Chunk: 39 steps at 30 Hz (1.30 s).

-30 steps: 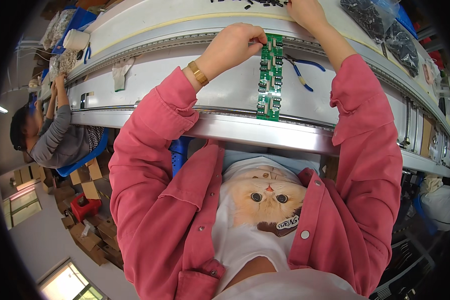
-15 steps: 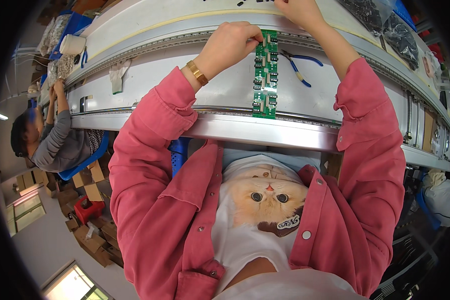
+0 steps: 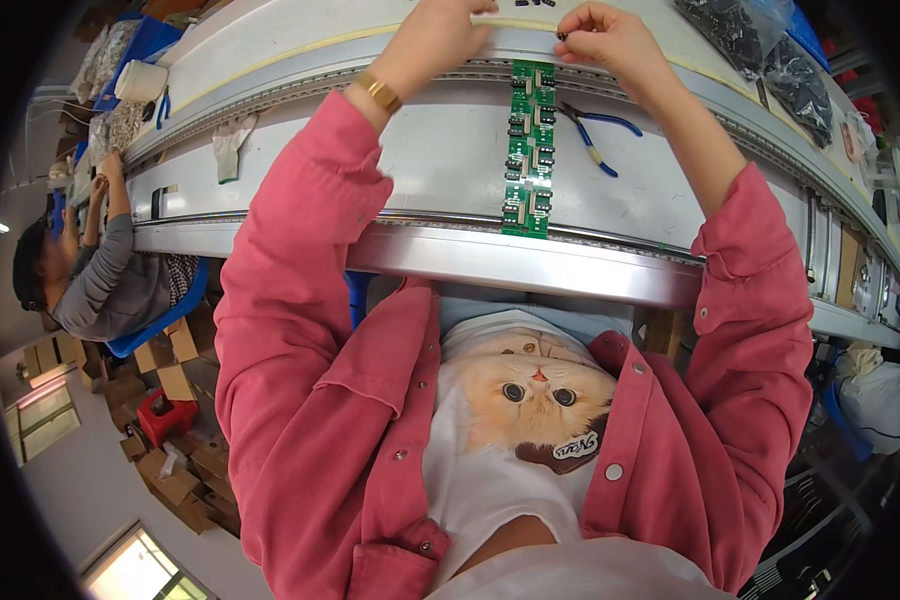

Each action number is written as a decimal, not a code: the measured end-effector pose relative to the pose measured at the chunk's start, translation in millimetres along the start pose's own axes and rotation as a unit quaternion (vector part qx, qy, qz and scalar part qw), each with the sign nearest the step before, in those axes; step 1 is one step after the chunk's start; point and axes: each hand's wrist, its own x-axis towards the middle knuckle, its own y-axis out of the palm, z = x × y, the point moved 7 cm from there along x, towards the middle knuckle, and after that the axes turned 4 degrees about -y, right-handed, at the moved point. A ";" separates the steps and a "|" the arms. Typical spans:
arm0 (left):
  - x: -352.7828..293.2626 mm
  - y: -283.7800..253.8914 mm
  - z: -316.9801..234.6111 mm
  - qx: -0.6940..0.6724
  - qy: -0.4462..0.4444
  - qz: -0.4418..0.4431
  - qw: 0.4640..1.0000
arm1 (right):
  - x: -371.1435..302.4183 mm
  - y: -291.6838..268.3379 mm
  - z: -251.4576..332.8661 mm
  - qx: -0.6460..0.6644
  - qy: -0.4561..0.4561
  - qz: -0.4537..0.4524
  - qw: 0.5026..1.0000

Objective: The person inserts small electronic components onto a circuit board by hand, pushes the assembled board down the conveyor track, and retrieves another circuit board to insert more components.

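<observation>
My right hand [image 3: 615, 42] is over the conveyor's far rail, thumb and fingers pinched on a small black component [image 3: 563, 37]. To its left, my left hand [image 3: 438, 38] reaches across the same rail, partly cut off by the top edge. Its visible fingertips are apart, with nothing seen between them. Below the hands a narrow green circuit board panel [image 3: 529, 190] spans the conveyor from far rail to near rail, carrying several black and pale components. Neither hand touches it. Several loose black components [image 3: 535, 3] lie beyond the rail, between my hands.
Blue-handled pliers [image 3: 598, 135] lie right of the panel, and a pale glove [image 3: 232, 150] lies to the left. Black parts in plastic bags [image 3: 800, 85] sit at far right. A co-worker [image 3: 100, 270] sits at the left by the line. The near metal rail [image 3: 530, 262] runs before me.
My left hand has left the panel's far end and moved up and away. The right hand has come back toward the rail, a black component now visible in its fingers.
</observation>
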 end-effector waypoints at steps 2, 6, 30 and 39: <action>16.1 9.7 24.6 -0.033 0.017 -0.014 0.999 | -12.5 1.6 0.7 0.085 0.012 -0.024 0.996; 29.9 32.5 25.6 0.055 -0.078 0.046 0.994 | -13.5 -1.7 -13.3 0.154 -0.019 -0.034 0.987; -11.1 -8.8 -28.3 -0.097 -0.065 0.121 0.986 | -25.9 12.0 5.1 -0.309 -0.165 -0.006 0.937; -26.2 0.0 -27.9 -0.084 -0.069 0.127 0.986 | -38.5 8.1 3.0 -0.355 -0.196 -0.002 0.914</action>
